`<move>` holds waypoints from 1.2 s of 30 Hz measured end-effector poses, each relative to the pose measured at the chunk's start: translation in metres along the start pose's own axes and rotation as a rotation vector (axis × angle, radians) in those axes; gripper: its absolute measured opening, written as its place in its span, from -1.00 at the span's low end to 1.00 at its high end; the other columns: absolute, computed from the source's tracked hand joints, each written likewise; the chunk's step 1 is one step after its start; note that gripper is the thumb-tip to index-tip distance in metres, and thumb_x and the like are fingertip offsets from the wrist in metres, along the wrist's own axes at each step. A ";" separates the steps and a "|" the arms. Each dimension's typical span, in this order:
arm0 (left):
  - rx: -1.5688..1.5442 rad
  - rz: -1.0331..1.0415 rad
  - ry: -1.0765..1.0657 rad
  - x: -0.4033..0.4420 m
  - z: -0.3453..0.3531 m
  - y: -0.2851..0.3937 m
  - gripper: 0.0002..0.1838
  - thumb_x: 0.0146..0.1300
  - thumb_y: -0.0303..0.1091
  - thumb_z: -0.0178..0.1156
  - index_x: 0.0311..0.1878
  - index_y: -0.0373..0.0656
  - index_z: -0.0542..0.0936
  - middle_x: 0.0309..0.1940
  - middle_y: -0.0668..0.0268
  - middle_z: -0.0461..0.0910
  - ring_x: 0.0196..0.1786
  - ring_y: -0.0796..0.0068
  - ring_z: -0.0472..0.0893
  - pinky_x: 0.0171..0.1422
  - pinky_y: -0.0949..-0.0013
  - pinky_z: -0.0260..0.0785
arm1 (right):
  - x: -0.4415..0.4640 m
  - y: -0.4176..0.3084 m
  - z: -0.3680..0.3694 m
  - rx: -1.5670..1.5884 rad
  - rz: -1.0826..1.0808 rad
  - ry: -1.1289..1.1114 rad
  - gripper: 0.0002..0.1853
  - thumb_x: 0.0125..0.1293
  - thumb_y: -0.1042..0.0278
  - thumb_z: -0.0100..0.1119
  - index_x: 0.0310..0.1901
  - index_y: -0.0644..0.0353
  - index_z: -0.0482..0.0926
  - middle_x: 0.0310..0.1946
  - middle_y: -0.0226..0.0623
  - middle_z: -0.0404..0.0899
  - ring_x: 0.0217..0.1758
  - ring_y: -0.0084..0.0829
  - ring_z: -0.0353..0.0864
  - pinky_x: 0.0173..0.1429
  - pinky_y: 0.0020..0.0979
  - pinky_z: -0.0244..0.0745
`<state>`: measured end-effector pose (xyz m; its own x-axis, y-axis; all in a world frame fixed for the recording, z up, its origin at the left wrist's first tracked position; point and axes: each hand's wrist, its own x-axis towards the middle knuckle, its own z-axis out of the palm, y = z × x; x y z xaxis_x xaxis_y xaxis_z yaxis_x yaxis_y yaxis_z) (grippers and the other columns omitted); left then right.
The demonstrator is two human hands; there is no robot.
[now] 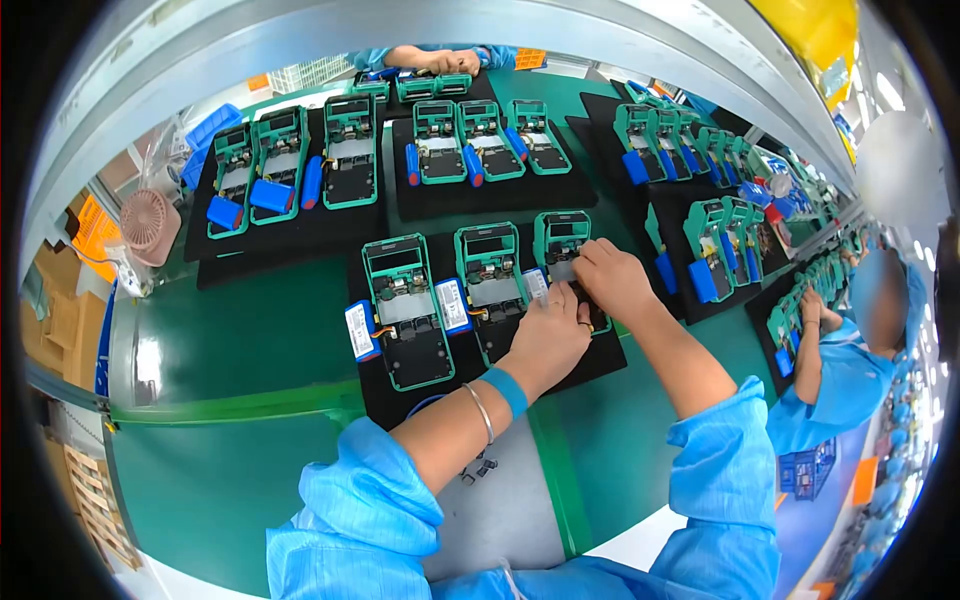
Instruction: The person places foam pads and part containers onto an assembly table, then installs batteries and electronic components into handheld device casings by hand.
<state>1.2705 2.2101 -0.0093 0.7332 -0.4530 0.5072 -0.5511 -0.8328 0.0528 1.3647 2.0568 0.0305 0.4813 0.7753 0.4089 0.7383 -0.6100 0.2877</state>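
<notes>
Left hand [552, 342] and right hand [614, 284] at a green case [562, 226]
It is the rightmost of three on the near mat [582, 368]; both hands' fingers curl over it, whether pinching anything I cannot tell. A battery [536, 284] shows at its left edge.

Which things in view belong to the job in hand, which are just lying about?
Likely the job:
green-framed unit at the left hand and right hand
blue battery beside it
black mat beneath

Apparently just lying about:
pink fan
orange crate
</notes>
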 end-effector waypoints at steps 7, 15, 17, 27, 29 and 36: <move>-0.062 -0.024 0.185 0.001 0.009 0.002 -0.74 0.23 -0.43 0.16 -0.14 -0.46 0.63 0.01 -0.31 0.54 0.08 -0.11 0.57 -0.08 -0.01 0.57 | 0.002 -0.001 -0.002 -0.095 -0.092 -0.052 -0.84 -0.10 0.42 0.28 -0.44 0.10 0.50 -0.33 -0.39 0.42 -0.16 -0.39 0.52 -0.36 -0.47 0.54; 0.054 -0.036 0.189 0.001 0.010 0.003 -0.77 0.26 -0.38 0.17 -0.13 -0.33 0.65 -0.04 -0.18 0.57 0.07 -0.01 0.58 -0.13 0.12 0.60 | 0.002 -0.001 -0.004 -0.121 -0.099 -0.013 -0.84 -0.13 0.41 0.27 -0.46 0.10 0.49 -0.36 -0.39 0.43 -0.21 -0.41 0.52 -0.39 -0.48 0.53; 0.055 -0.039 0.185 0.001 0.010 0.003 -0.77 0.26 -0.38 0.17 -0.13 -0.34 0.65 -0.04 -0.17 0.57 0.07 -0.01 0.58 -0.13 0.12 0.60 | 0.002 -0.001 -0.003 -0.128 -0.105 -0.030 -0.84 -0.13 0.41 0.27 -0.47 0.10 0.49 -0.36 -0.39 0.43 -0.21 -0.41 0.52 -0.39 -0.49 0.53; 0.065 -0.030 0.040 0.000 0.009 0.004 -0.54 0.18 -0.15 0.31 0.03 -0.30 0.61 0.07 -0.21 0.52 0.22 -0.06 0.50 0.03 0.08 0.57 | 0.016 0.006 -0.011 -0.103 -0.081 -0.170 -0.84 -0.01 0.40 0.27 -0.36 0.09 0.51 -0.27 -0.38 0.45 -0.08 -0.40 0.54 -0.29 -0.44 0.58; 0.065 -0.027 0.006 0.000 0.009 0.003 -0.50 0.16 -0.11 0.33 0.05 -0.29 0.59 0.09 -0.22 0.51 0.24 -0.07 0.48 0.06 0.07 0.56 | 0.021 0.007 -0.013 -0.080 -0.030 -0.224 -0.83 0.02 0.40 0.26 -0.32 0.09 0.52 -0.25 -0.38 0.46 -0.06 -0.39 0.55 -0.26 -0.43 0.60; 0.080 0.011 0.044 -0.002 0.003 0.000 -0.52 0.19 -0.15 0.31 0.08 -0.28 0.60 0.11 -0.25 0.49 0.23 -0.12 0.52 0.11 0.08 0.55 | 0.011 0.000 -0.005 -0.157 0.146 -0.243 -0.80 0.07 0.42 0.26 -0.23 0.09 0.51 -0.22 -0.38 0.49 -0.06 -0.35 0.57 -0.21 -0.39 0.63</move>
<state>1.2698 2.2100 -0.0129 0.7083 -0.4491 0.5446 -0.5242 -0.8514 -0.0204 1.3675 2.0646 0.0387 0.6896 0.6826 0.2420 0.5803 -0.7207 0.3793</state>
